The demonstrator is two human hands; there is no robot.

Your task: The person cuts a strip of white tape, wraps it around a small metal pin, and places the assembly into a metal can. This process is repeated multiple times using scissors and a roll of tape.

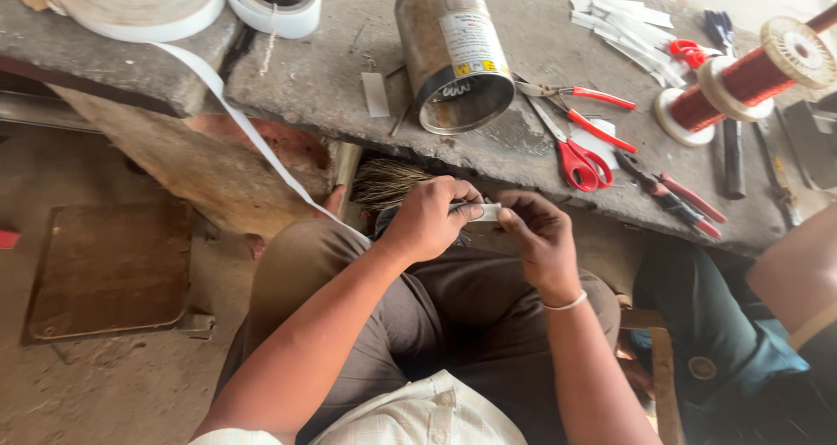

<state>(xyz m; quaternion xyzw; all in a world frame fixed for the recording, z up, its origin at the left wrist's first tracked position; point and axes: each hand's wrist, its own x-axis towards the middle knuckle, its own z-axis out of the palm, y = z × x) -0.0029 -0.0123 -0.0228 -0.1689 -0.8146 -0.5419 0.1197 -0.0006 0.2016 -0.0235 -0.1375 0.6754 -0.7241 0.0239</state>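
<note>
Over my lap, my left hand [429, 218] grips a dark tool [462, 208] while my right hand [539, 236] pinches the white strip [486, 211] against it, steadying both just below the tabletop [331, 79] edge.

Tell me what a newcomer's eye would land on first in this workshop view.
First, the two hands at the centre: the left hand and right hand pinch a short white strip between them, above the person's lap. A long white tape runs from the big roll at upper left down to the left hand. On the worn bench lie a metal can on its side, red-handled scissors, and copper wire spools at right.
</note>
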